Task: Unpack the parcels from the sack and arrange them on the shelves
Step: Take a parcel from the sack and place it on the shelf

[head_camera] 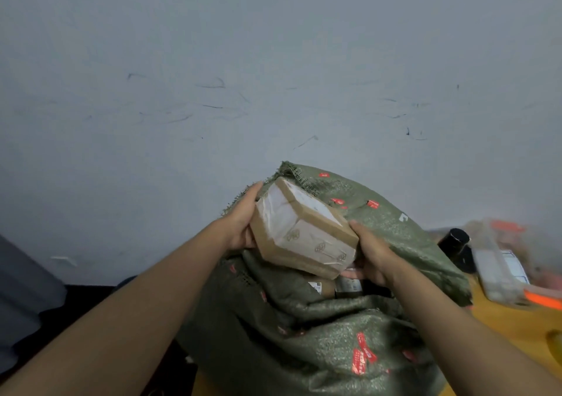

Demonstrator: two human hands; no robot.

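Note:
A brown cardboard parcel (304,228) wrapped in clear tape is held tilted above the open mouth of a green woven sack (304,335) with red print. My left hand (243,216) grips the parcel's left end. My right hand (369,252) holds its right end, fingers curled under the lower corner. Inside the sack's opening, more parcels (334,287) show partly, with labels on them. No shelves are in view.
A scuffed pale grey wall (273,76) fills the background. At right, a yellow-brown table surface (517,325) carries a black cylinder (455,240), a clear plastic box (498,271) and an orange item (544,300). A grey object (21,289) sits at far left.

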